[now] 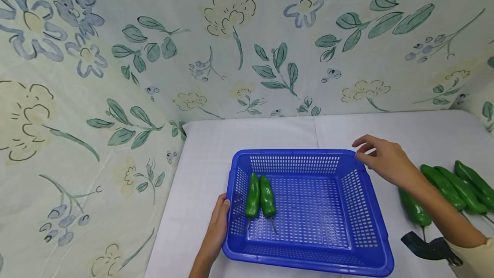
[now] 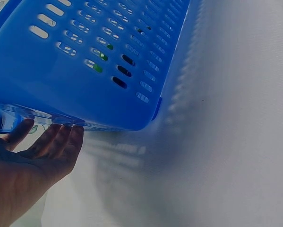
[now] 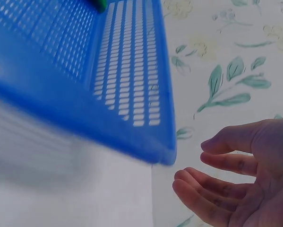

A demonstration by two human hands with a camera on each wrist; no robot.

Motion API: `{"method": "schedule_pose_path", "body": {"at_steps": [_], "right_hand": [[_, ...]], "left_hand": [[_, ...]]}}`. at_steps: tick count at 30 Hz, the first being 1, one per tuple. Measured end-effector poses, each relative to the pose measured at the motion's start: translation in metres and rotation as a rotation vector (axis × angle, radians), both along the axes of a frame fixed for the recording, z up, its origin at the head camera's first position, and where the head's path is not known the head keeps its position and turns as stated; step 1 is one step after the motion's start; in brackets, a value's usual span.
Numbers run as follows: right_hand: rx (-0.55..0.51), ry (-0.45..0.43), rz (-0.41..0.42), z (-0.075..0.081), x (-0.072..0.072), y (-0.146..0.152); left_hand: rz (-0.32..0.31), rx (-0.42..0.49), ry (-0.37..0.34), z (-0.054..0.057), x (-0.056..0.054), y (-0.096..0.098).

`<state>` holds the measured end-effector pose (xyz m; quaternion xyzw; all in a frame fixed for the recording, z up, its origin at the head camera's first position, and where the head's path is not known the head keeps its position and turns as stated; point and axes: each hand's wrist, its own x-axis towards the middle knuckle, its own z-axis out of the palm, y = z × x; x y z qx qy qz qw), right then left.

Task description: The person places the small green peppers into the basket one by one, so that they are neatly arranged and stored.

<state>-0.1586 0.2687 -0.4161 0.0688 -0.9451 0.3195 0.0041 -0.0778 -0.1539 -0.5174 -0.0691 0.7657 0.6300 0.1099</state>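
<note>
A blue plastic basket (image 1: pixel 308 258) with slotted walls sits on the white cloth. Two green peppers (image 1: pixel 252 196) lie side by side near its left wall, stems towards the person. My left hand (image 1: pixel 219 222) touches the outside of that left wall; in the left wrist view the fingertips (image 2: pixel 76 132) rest against the blue plastic, fingers fairly straight. At the far right corner, my right hand (image 1: pixel 382 158) hovers with loosely bent fingers and nothing in them. The right wrist view shows a gap between this hand (image 3: pixel 240 179) and the basket corner (image 3: pixel 162 153).
Several more green peppers (image 1: pixel 444 185) lie to the right of the basket, partly behind the right forearm. A black curved piece (image 1: pixel 424 247) is at the right wrist. Flower-patterned cloth (image 1: pixel 231 55) rises behind the white-covered table (image 1: pixel 193 183) and on its left.
</note>
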Motion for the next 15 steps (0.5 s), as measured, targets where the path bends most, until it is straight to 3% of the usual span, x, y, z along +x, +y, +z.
{"method": "schedule_pose_path", "body": {"at_steps": [15], "right_hand": [[0.163, -0.252, -0.059, -0.042, 0.011, 0.093]], "left_hand": [[-0.005, -0.003, -0.002, 0.001, 0.000, 0.001]]}}
